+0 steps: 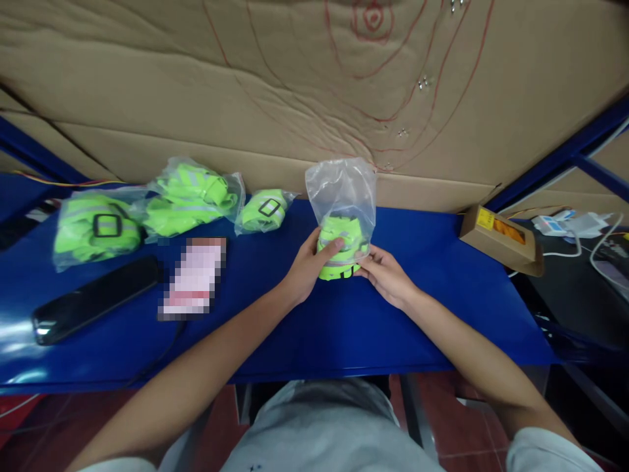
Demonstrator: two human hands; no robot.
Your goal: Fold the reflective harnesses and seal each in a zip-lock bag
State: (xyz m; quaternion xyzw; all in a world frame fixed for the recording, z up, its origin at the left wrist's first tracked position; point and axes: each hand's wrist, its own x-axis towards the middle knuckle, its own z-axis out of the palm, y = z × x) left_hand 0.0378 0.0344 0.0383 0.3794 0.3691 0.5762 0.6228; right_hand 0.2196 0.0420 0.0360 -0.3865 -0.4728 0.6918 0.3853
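A clear plastic bag [343, 190] stands upright on the blue table [432, 314], with a folded neon-green reflective vest [339, 246] in its lower part. My left hand [307, 265] grips the bag's left side, thumb pressed on the vest. On the bag's right side, my right hand [388, 275] pinches its lower edge. The top of the bag is open and loose.
Three bagged green vests [95, 229] [194, 196] [265, 210] lie at the back left. A black elongated device [95, 298] and a blurred pink card [194, 278] lie in front of them. A small cardboard box [501, 239] sits at the right edge. Cardboard sheets form the back wall.
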